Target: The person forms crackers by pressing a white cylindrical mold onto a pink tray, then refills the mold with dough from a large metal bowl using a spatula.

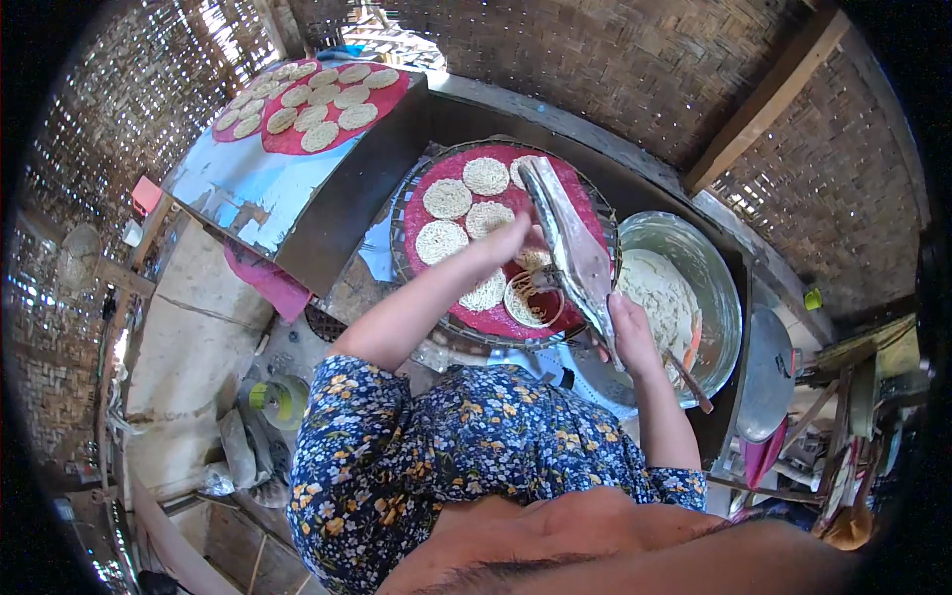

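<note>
My right hand grips the near end of a long lever press, worn and smeared pale, which slants over the tray. Its short cylinder hangs just above a pale ring. Inside the ring, dough strands lie on a red sheet. My left hand is at the far side of the press, fingers partly hidden, so its grip is unclear. Several round, lacy dough discs lie on the sheet, which covers a round woven tray.
At right stands a large metal basin of pale dough, with a stick leaning in it. A raised box at upper left bears more discs on red sheets. A round metal lid leans beyond the basin. Woven walls enclose the space.
</note>
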`<move>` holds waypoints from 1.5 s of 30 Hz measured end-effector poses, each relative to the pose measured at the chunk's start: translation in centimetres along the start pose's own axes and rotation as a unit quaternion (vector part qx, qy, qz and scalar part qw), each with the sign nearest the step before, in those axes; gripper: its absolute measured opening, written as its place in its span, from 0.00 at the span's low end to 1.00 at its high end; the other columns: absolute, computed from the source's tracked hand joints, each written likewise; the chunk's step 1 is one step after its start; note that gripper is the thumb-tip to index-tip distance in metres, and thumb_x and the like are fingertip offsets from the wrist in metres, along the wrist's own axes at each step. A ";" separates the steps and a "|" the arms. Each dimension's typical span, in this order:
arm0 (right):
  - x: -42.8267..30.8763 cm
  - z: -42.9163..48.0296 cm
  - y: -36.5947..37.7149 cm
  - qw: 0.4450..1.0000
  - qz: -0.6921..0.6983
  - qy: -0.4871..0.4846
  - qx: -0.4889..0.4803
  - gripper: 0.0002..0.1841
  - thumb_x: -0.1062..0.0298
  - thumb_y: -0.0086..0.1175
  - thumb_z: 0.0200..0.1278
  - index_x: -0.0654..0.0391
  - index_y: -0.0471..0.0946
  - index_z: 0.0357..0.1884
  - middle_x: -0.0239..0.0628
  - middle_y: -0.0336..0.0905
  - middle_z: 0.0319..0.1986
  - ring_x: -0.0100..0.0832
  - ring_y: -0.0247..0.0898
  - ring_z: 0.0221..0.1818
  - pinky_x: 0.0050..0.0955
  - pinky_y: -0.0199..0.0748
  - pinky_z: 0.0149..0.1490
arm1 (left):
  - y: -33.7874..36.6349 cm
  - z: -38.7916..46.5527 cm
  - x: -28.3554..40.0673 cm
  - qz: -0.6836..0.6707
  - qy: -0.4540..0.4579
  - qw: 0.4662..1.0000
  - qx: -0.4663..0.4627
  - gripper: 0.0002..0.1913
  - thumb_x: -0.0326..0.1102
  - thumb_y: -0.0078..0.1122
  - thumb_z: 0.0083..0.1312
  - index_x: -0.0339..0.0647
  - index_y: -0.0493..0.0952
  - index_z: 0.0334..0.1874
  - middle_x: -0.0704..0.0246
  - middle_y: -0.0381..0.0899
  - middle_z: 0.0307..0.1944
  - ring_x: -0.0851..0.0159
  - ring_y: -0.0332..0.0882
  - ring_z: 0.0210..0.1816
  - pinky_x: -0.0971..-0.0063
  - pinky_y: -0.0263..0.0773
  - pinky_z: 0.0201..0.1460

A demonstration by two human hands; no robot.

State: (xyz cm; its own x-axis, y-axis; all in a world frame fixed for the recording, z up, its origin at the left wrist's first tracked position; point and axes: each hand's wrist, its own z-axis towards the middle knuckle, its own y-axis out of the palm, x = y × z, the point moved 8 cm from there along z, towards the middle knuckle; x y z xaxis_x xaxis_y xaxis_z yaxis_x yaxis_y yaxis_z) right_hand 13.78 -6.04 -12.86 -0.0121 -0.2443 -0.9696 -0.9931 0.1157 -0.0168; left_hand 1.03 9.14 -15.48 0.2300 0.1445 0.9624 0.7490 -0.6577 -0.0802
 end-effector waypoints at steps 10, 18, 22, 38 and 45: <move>-0.8 -2.1 -3.2 0.997 0.023 -0.050 0.051 0.19 0.53 0.35 0.65 0.60 0.69 0.33 0.31 0.66 0.14 0.21 0.59 0.09 0.19 0.56 0.14 | 2.6 -4.4 2.9 0.300 0.165 0.939 -0.034 0.31 0.60 0.33 0.61 0.36 0.72 0.46 0.53 0.70 0.42 0.53 0.60 0.51 0.64 0.55 0.55; -3.6 -2.3 -3.3 0.922 -0.331 -0.152 0.129 0.20 0.56 0.36 0.64 0.63 0.70 0.26 0.43 0.70 0.19 0.36 0.69 0.22 0.36 0.64 0.30 | 7.4 -4.7 8.8 0.309 0.346 0.872 0.160 0.09 0.34 0.57 0.38 0.35 0.73 0.16 0.55 0.72 0.18 0.49 0.71 0.24 0.61 0.68 0.30; -11.6 -4.2 -5.4 0.812 -0.420 -0.303 0.270 0.15 0.61 0.45 0.55 0.63 0.71 0.36 0.49 0.70 0.29 0.48 0.66 0.33 0.39 0.64 0.39 | 13.1 -6.1 10.2 0.406 0.503 0.754 0.116 0.05 0.32 0.54 0.37 0.38 0.72 0.15 0.60 0.73 0.16 0.56 0.72 0.21 0.63 0.68 0.26; -14.2 -9.8 -9.8 0.914 -0.304 -0.220 0.153 0.22 0.78 0.51 0.42 0.58 0.56 0.40 0.34 0.64 0.26 0.25 0.61 0.29 0.23 0.63 0.35 | 17.6 -6.2 11.7 0.483 0.502 0.714 -0.071 0.05 0.34 0.56 0.38 0.42 0.75 0.17 0.64 0.75 0.16 0.59 0.76 0.22 0.68 0.69 0.30; -15.2 -20.3 -19.3 0.788 -0.008 -0.423 0.447 0.19 0.82 0.47 0.48 0.54 0.58 0.42 0.33 0.64 0.28 0.24 0.62 0.30 0.19 0.64 0.34 | 15.7 -0.9 10.9 0.208 0.335 0.883 -0.254 0.18 0.34 0.60 0.50 0.40 0.73 0.44 0.65 0.76 0.43 0.66 0.73 0.45 0.72 0.67 0.49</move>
State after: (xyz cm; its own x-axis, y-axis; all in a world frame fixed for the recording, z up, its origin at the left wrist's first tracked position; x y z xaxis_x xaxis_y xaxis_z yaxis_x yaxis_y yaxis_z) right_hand 30.78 -24.11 7.17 0.4572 0.4331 -0.7768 -0.5083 0.8440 0.1714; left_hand 14.79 -0.27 -5.99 -0.1260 -0.5459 0.8283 0.2715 -0.8221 -0.5005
